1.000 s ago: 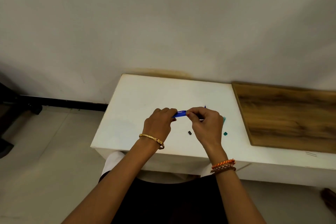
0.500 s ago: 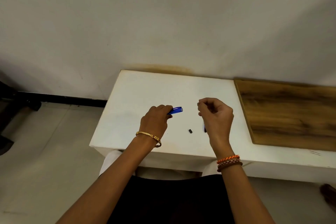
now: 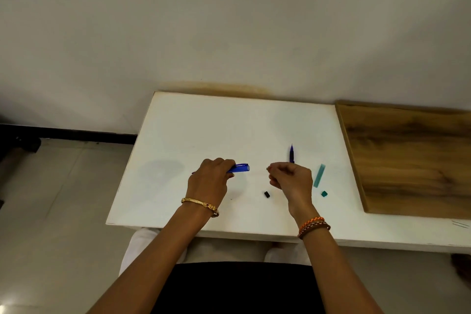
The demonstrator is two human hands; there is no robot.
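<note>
My left hand [image 3: 209, 181] grips a blue pen barrel [image 3: 240, 168] just above the white table [image 3: 204, 130]; the barrel's open end points right. My right hand [image 3: 293, 181] hovers a short gap to the right, fingers curled. Its thumb and forefinger pinch a tiny pale piece [image 3: 267, 168], too small to identify. A thin blue refill [image 3: 291, 154] lies on the table just beyond the right hand. A small black piece [image 3: 266, 194] lies between my two hands.
A teal tube [image 3: 319, 175] and a small teal cap [image 3: 324, 194] lie right of my right hand. A wooden board [image 3: 407, 160] covers the table's right side. The wall stands close behind the table, and floor lies to the left.
My hands were together on the blue barrel and have pulled apart. The left keeps the barrel, and the right has drawn away to the right and lowered.
</note>
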